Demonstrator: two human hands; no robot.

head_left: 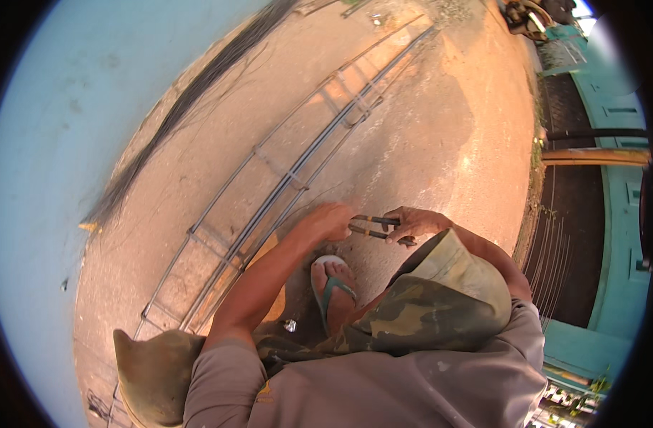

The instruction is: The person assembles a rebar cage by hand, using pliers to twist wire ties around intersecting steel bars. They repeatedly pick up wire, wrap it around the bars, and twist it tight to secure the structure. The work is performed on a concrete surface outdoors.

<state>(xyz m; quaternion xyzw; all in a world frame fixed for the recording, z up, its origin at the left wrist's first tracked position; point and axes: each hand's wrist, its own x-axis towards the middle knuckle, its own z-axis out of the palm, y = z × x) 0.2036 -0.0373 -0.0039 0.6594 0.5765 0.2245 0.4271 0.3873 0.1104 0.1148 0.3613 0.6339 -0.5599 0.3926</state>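
Note:
A two-handled hand tool (373, 233) with dark, slightly spread handles, like pincers, is held between my hands. My left hand (331, 220) is closed around its left end, hiding the head. At the other end, the fingers of my right hand (417, 223) are curled on the handles. Just left of my left forearm lies a long reinforcing-bar cage (258, 150) of straight steel rods and rectangular ties, running diagonally over the ground. Whether my left hand holds anything besides the tool is hidden.
A bundle of thin dark wires (191, 96) lies along the blue wall (48, 157) on the left. My foot in a flip-flop (333, 289) rests below my hands. At right stands a teal building (611, 235) with a dark opening. Scattered objects (533, 18) sit at the far right.

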